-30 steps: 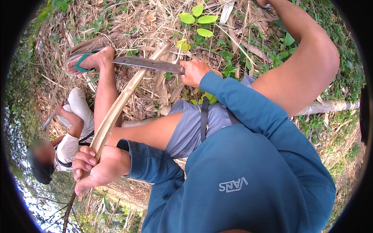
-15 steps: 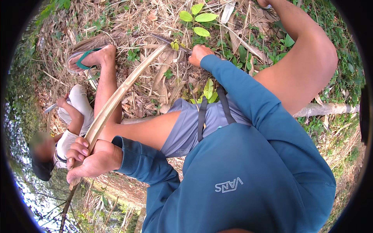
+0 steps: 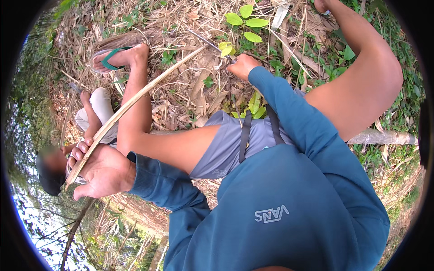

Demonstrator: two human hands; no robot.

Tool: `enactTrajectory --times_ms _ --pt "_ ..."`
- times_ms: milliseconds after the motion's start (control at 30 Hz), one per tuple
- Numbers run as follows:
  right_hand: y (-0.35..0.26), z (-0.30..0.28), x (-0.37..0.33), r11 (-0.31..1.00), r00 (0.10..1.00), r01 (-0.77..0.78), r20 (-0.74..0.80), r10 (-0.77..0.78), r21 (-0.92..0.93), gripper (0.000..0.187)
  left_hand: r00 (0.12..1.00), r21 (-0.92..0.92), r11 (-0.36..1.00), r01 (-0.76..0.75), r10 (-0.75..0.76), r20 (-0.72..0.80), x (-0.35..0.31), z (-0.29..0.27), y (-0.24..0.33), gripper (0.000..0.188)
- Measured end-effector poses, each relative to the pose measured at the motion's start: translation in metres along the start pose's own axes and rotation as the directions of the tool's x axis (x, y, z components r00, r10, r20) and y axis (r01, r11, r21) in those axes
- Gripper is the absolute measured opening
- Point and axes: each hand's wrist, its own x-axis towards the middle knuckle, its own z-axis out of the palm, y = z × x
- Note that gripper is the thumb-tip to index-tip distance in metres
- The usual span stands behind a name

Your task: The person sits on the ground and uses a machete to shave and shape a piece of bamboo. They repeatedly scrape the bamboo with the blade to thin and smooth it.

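Note:
A long, pale strip of split wood or bamboo point(image 3: 135, 97) slants across the left side, curving slightly. My left hand point(image 3: 106, 169) has its fingers curled round the lower end, palm showing and thumb sticking out away from the strip. Its far end comes close to a thin, dark knife blade point(image 3: 204, 39). My right hand point(image 3: 244, 67) is closed on the knife's handle, which is mostly hidden in the fist. Yellow-green leaves point(image 3: 226, 48) partly cover the blade near the hand.
My bent legs point(image 3: 174, 147) spread to both sides; one foot wears a green-strapped sandal point(image 3: 113, 59). Another person point(image 3: 50, 167) in a dark cap sits at the left, a blade-like tool by their hand. Leafy seedlings point(image 3: 246, 21) stand in dry leaf litter. A pole point(image 3: 384, 137) lies at right.
The strip has shifted and turned, its near end now just past my left fingers. My left thumb has lifted off it. More of the knife blade shows. The view has shifted slightly.

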Motion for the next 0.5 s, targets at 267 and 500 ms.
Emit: enactTrajectory --times_ms 267,500 --pt "-0.063 0.019 -0.127 0.744 0.754 0.655 -0.043 -0.656 0.129 0.035 0.997 -0.174 0.983 0.053 -0.042 0.069 0.005 -0.013 0.006 0.063" --pt "-0.050 0.016 -0.099 0.857 0.869 0.491 -0.025 -0.494 0.159 0.023 0.996 0.046 0.996 -0.074 0.076 -0.041 0.001 -0.015 -0.008 0.061"
